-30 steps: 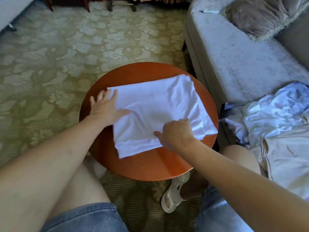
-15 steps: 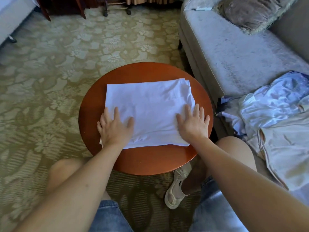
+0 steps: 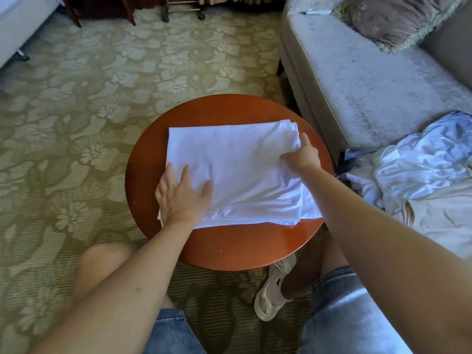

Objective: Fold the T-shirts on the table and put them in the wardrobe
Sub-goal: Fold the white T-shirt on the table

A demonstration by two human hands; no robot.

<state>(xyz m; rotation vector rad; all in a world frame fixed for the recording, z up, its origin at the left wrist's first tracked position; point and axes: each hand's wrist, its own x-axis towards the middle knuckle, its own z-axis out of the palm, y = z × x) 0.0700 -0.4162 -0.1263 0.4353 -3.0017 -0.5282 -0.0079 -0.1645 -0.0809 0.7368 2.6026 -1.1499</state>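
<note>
Obs: left hand [image 3: 182,198] is pressing spread fingers flat on the folded white T-shirt [image 3: 229,159] lying on the round wooden table [image 3: 242,246]; right hand [image 3: 302,155] is pinching its soft, light, shift-prone layers beneath the fingertips, probably the best hold

No word or number can be read. The pale shoe [image 3: 270,295] below the table's [image 3: 229,251] near edge bears a small dark emblem on its side, with no letters. The bluish garment [image 3: 421,154] on the sofa [image 3: 357,80] carries a faint mark, too small to read.
</note>
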